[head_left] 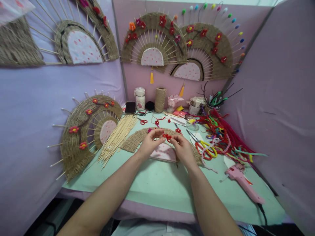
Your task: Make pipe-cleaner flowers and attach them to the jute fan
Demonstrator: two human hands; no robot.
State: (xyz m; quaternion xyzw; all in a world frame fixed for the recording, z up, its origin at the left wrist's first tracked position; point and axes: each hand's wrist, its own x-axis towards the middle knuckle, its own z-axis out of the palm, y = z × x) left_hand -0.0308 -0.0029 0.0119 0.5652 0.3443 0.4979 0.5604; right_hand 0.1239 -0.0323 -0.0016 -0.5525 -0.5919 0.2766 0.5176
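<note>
Between my two hands is a small red pipe-cleaner flower (pixel 167 137), held above the table. My left hand (pixel 152 143) pinches its left side, fingers closed. On its right side, my right hand (pixel 181 147) also grips it with closed fingertips. Beneath both hands lies a half-round twine fan (pixel 134 140) with a white, pink-spotted centre (pixel 163 152). A magenta flower (pixel 149 130) sits on the fan's upper edge, partly behind my left hand. My hands and wrists cover parts of the fan.
Thin wooden sticks (pixel 118 137) lie left, beside a flowered fan (pixel 81 131). To the right are yellow-handled scissors (pixel 208 149), a heap of coloured pipe cleaners (pixel 221 131) and a pink glue gun (pixel 244 185). A twine spool (pixel 160 100) and white bottle (pixel 140 98) stand behind.
</note>
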